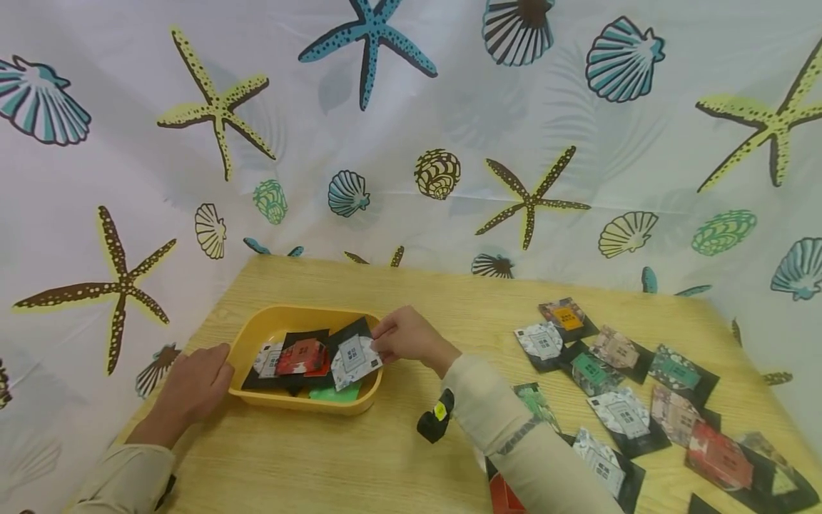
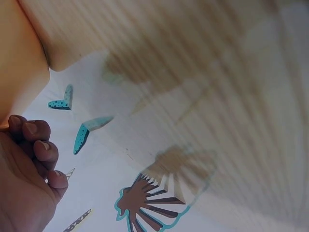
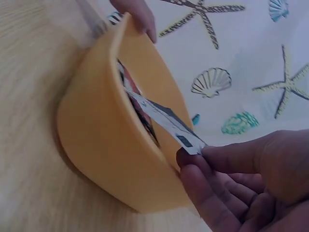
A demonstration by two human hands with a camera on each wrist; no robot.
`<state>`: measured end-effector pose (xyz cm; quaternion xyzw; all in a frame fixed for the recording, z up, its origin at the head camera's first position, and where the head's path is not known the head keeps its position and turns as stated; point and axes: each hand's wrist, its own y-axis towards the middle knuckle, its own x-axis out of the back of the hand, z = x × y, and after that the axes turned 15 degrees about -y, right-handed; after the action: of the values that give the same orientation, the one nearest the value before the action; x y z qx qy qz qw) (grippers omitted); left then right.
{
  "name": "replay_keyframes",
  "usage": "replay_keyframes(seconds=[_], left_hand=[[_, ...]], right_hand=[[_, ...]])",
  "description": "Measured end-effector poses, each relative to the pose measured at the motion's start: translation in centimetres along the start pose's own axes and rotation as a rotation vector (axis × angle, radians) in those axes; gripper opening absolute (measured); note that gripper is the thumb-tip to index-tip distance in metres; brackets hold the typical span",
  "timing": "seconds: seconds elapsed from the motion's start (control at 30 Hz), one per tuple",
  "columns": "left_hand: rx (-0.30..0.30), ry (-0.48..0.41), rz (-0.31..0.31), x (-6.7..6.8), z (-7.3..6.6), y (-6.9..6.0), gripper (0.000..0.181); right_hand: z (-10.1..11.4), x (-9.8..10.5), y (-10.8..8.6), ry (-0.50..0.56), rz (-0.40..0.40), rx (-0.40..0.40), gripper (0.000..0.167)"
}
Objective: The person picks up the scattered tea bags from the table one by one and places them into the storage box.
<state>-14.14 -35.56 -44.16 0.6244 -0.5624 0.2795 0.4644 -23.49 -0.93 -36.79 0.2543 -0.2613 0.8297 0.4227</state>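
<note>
Closest, a beige sleeve [image 1: 539, 428] reaches to the right hand [image 1: 411, 339], which pinches a white-and-black packet [image 1: 354, 360] over the yellow bin's [image 1: 308, 405] right end; it lies leftward, long axis roughly front-to-back. Left hand [image 1: 195, 385] curls beside the opposite rim; gripping or not, I can't tell.

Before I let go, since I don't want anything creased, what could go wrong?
The pale packet, pinched near one edge by the right hand, might slip. It could also snag on the yellow bin, which it slants over. Pushed down, it may crease the overlapping packets inside.
</note>
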Motion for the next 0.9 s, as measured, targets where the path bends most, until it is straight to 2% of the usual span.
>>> replay_keyframes(seconds=[0.2,0.3,0.4,0.53,0.63,0.77,0.9], left_hand=[[-0.011,0.008,0.001,0.0,0.1,0.0,0.022],[-0.013,0.007,-0.002,0.0,0.1,0.0,0.022],[-0.017,0.008,-0.005,0.0,0.2,0.1,0.023],[-0.031,0.008,-0.007,-0.3,0.2,0.3,0.024],[-0.050,0.007,-0.017,-0.4,0.2,0.4,0.024],[-0.083,0.005,-0.041,-0.4,0.3,0.3,0.023],[-0.079,-0.001,-0.045,-0.2,0.4,0.0,0.023]], right_hand=[[0.6,-1.4,0.0,-0.100,0.013,0.048,0.022],[0.4,-0.7,-0.3,-0.168,-0.041,0.061,0.025],[-0.4,0.7,-0.8,-0.176,-0.111,0.054,0.028],[-3.2,4.0,-2.2,-0.163,-0.170,0.011,0.030],[-6.1,6.7,-4.1,-0.218,-0.183,-0.001,0.030],[-10.1,8.9,-7.4,-0.382,-0.165,0.057,0.026],[-13.4,9.2,-10.4,-0.543,-0.107,0.145,0.025]])
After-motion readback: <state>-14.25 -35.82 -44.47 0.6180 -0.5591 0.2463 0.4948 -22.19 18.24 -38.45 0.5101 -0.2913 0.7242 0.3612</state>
